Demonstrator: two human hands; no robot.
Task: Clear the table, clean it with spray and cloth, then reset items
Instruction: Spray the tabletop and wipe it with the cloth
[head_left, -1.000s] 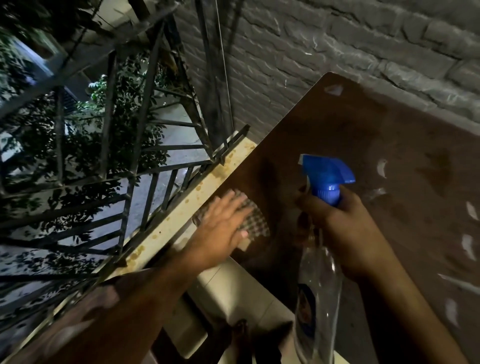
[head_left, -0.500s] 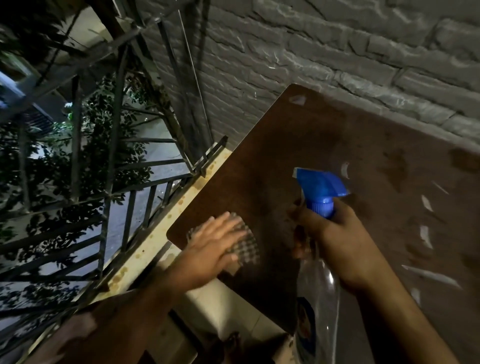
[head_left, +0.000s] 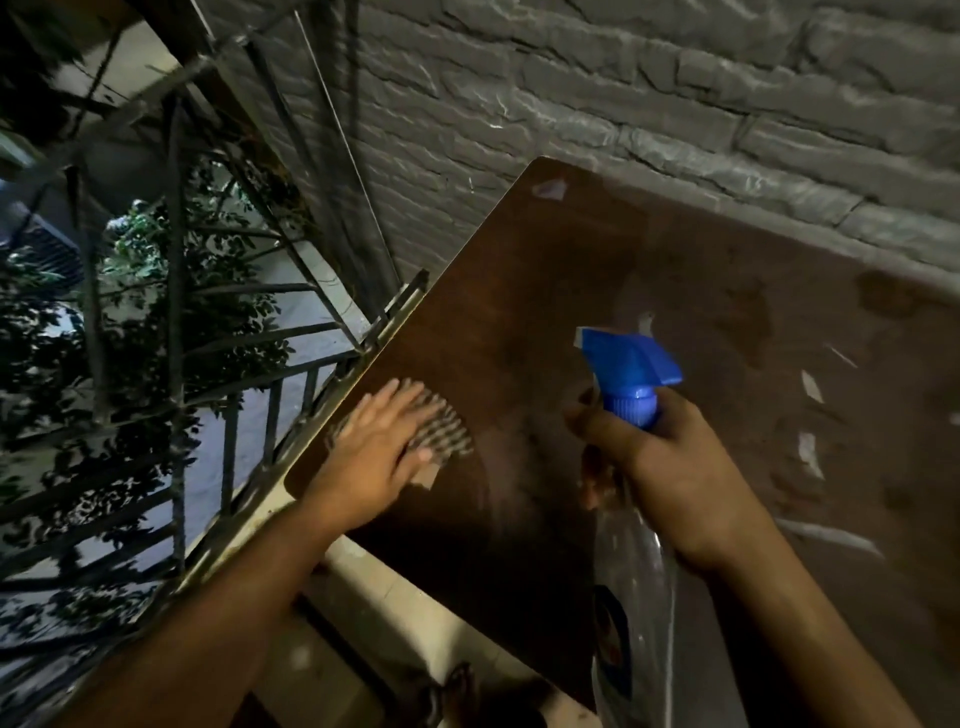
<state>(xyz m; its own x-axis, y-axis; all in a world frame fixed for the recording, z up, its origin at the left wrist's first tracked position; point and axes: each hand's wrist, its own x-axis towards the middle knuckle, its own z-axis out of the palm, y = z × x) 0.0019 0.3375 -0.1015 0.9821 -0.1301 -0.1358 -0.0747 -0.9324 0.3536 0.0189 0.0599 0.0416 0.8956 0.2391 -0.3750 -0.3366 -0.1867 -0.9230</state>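
Cloth slid inward; right hand grips clear bottle.

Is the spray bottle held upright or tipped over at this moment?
Upright. The spray bottle hangs with its blue trigger head on top and clear body below, gripped at the neck by the right hand above the table.

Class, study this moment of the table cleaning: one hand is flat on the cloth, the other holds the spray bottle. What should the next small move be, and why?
Probably slide the checked cloth inward, away from the table edge. The left hand presses it flat near the table's left edge, while dull marks show further right. The right hand grips the spray bottle above the surface.
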